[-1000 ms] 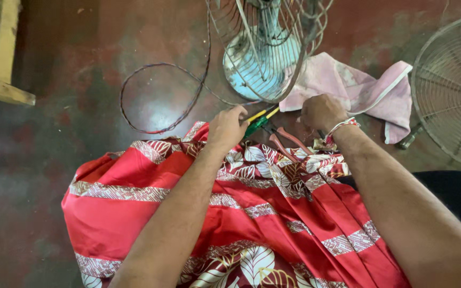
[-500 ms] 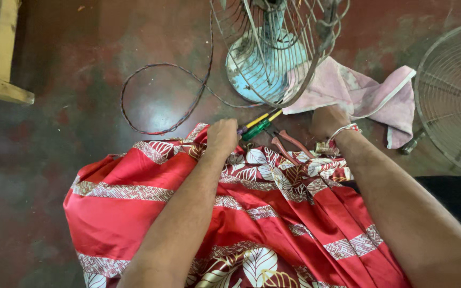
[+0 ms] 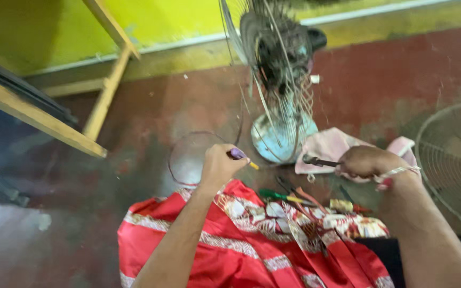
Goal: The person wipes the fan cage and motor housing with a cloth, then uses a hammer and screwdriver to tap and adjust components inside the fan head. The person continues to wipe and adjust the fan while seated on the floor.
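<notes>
The left hand is closed around a small tool with a purple and yellow handle, its tip pointing toward the base of the table fan. The right hand, with a bracelet at the wrist, is closed on a dark-handled tool held just in front of the pink cloth that lies on the red floor. The fan stands upright between the two hands and beyond them, its wire cage blurred. A red patterned cloth covers the person's lap, and on its far edge lie a green-handled screwdriver, pliers with reddish grips and another small tool. A thin wire ring lies on the floor beside the left hand. A detached fan guard rests at the right edge, and a wooden frame stands at the left before the yellow wall.
</notes>
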